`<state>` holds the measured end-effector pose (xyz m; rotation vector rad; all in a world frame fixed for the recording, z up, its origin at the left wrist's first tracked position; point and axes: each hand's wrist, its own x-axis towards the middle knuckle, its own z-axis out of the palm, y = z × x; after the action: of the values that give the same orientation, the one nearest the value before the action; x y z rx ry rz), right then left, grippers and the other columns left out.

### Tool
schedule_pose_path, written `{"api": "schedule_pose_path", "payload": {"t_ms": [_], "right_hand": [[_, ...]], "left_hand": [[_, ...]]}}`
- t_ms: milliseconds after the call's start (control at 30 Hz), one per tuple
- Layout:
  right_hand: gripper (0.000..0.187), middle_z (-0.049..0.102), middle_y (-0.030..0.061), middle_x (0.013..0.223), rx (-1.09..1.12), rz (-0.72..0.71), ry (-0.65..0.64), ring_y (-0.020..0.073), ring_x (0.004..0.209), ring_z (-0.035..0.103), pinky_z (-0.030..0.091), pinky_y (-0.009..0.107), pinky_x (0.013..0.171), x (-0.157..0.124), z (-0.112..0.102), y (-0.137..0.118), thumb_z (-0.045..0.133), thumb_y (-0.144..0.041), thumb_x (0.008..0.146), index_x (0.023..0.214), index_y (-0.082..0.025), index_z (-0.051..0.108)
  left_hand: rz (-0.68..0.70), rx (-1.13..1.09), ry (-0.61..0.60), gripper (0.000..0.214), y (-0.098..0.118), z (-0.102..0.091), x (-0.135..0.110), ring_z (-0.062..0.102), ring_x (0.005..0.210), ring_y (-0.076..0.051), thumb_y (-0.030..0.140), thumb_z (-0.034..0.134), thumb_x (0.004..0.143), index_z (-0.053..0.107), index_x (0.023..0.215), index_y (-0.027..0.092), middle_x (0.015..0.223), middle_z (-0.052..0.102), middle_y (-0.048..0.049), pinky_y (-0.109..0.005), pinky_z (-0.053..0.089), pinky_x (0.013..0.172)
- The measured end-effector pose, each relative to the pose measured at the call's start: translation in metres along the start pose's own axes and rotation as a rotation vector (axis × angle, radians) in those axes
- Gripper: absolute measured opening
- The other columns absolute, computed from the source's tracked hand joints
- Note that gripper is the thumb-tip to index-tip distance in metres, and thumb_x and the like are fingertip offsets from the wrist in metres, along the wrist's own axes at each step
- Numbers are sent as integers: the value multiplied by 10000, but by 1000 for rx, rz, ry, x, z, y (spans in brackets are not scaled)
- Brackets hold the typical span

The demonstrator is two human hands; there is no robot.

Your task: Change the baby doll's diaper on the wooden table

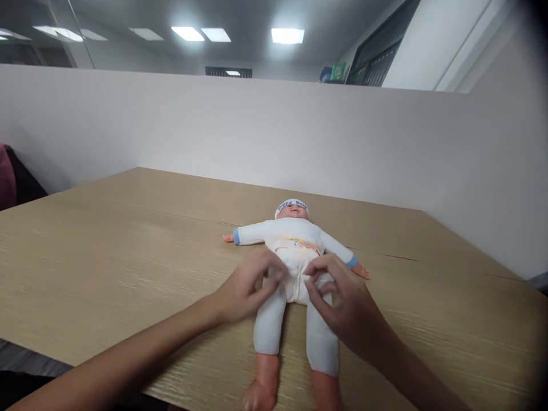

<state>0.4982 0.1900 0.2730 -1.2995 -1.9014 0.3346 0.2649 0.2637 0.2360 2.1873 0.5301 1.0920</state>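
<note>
A baby doll (295,233) lies on its back on the table, feet toward me, in a white suit with blue cuffs and a white cap lettered in blue. Around its hips is what looks like a white diaper (296,288), wrinkled down the middle. My left hand (252,282) is at the diaper's left side, thumb and fingers pinched at its edge. On the other side my right hand (338,288) pinches too, a bit of white showing at its fingertips. Both hands are slightly blurred, and my fingers hide parts of the hips.
The wooden table (128,257) has thin seams across its top. Behind it runs a low white partition (257,131) with glass above. A dark and maroon object (11,177), perhaps a chair, stands beyond the table's left edge.
</note>
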Motion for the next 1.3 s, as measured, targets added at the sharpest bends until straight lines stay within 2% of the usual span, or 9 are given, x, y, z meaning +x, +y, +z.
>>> {"api": "schedule_pose_path", "payload": {"t_ms": [67,133,400,533,667,867,967,1167,1300], "right_hand": [[74,674,33,1058,2,74,-155,184,835,681,587,310,715,-30,-6,-3,607,-256,1019,1090,-276,605],[78,706,16,1037,-49,114,-263,180,821,694,586,333,764,-49,-8,0,597,-246,1026,1093,-281,617],[38,706,32,900,-341,86,-175,233,832,672,493,372,764,-34,10,28,619,-232,1014,1027,-223,653],[138,679,25,826,-405,106,-120,227,757,643,454,363,708,-25,23,31,632,-270,1028,898,-223,640],[53,702,43,960,-368,70,-83,232,840,665,482,363,749,-28,25,36,651,-253,1009,997,-226,695],[121,694,67,1224,-247,83,-97,215,894,675,531,379,832,-33,21,31,683,-321,995,1088,-245,701],[146,705,80,1259,-242,87,-96,241,958,680,536,400,877,-34,21,29,678,-325,992,1112,-243,690],[126,731,65,1012,-290,88,-105,274,932,662,498,389,818,-33,23,23,654,-311,969,1069,-235,657],[167,641,19,831,-270,180,-54,247,798,631,448,349,715,-28,26,24,681,-361,921,1010,-239,610]], "left_hand": [[61,77,-302,181,14,-1,-13,592,1048,-230,338,538,1121,685,1082,239,1087,739,-46,-393,433,989],[32,176,-421,206,17,1,-22,573,1033,-245,378,558,1116,697,1046,244,1045,755,-39,-412,411,988],[-304,334,-172,385,-10,14,-5,595,864,-246,588,691,998,573,968,223,900,675,-32,-380,423,831],[-275,349,-188,410,-16,19,7,566,770,-214,533,676,1020,523,790,230,752,624,10,-367,387,808],[-250,287,-151,391,-17,20,5,578,800,-209,441,693,1017,504,751,225,722,623,22,-363,394,836],[-174,174,-63,201,-14,19,1,628,1114,-250,380,686,1004,625,907,215,1204,645,-81,-373,474,970],[-173,153,-56,172,-12,18,1,617,1186,-265,363,683,1000,631,926,217,1271,640,-90,-391,466,1045],[-169,173,-105,237,-18,18,1,552,951,-235,359,671,988,540,842,227,912,628,-13,-371,428,887],[-269,21,-16,253,-28,23,1,520,881,-198,382,749,914,551,942,228,878,566,21,-323,408,809]]}}
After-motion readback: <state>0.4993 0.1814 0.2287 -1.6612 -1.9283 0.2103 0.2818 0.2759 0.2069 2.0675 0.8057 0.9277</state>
